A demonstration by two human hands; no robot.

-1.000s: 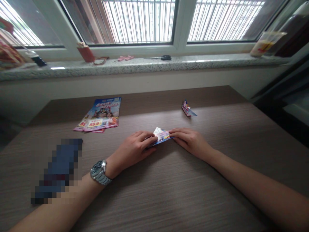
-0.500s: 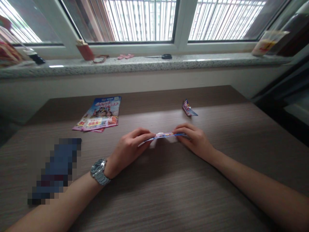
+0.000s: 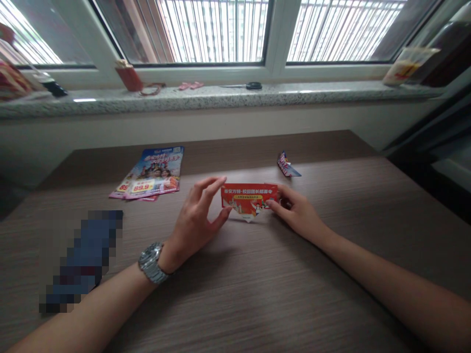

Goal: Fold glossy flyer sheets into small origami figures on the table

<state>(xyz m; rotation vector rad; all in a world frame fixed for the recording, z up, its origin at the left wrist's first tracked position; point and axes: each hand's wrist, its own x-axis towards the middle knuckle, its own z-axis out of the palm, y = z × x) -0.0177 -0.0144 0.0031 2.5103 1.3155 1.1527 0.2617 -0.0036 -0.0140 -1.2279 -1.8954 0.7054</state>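
A folded paper flyer (image 3: pixel 248 196), red with white and yellow print, stands tilted up above the table with a pointed lower edge. My right hand (image 3: pixel 294 206) pinches its right end, thumb in front and the other fingers behind. At the left end is my left hand (image 3: pixel 198 208), wearing a metal watch (image 3: pixel 152 263). Its thumb and fingers are spread apart, the thumb tip at the flyer's lower left corner and a fingertip by the upper left corner. Whether those tips press on the paper is hard to tell.
Further back on the wooden table (image 3: pixel 235 299) lies a small folded paper piece (image 3: pixel 288 165). Overlapping printed flyers (image 3: pixel 158 171) lie at the back left, a pixelated dark blue object (image 3: pixel 86 260) at the left. Scissors (image 3: pixel 250 86) rest on the window sill (image 3: pixel 191 100).
The flyer has turned from nearly edge-on to showing its red printed face. My left hand's fingers have spread from a pinch, while my right hand stays at the right end.
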